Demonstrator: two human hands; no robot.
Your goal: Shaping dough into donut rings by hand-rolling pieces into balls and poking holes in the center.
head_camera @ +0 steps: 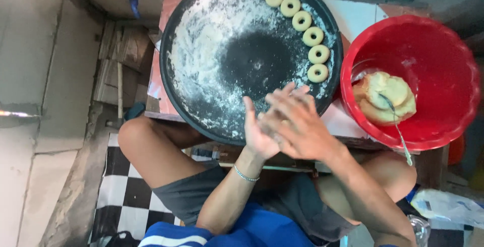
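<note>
A grey concrete floor [30, 75] fills the far left, with a black-and-white chequered tile patch [121, 196] lower down beside the person's bare knee. Next comes a large round black metal tray [201, 100], dusted with white flour [201, 50] across its left half and bare at its dark centre. Along the tray's upper right rim sit 6 pale ring-shaped dough pieces [302, 21] in a curved row, each just beside the next.

Over the tray's near edge the 2 hands meet. The left hand [259, 131], with a thin silver bracelet [245, 175] at the wrist, is open with its palm turned toward the other. The right hand [297, 123] lies across it, fingers spread and blurred, palms pressed together. Whether a bit of dough sits between them cannot be told.

To the right stands a round red plastic basin [443, 60], touching the tray's edge. In it lies a lump of pale yellow dough [385, 95] with a metal spoon [398, 126] resting on it, handle over the basin rim.
</note>
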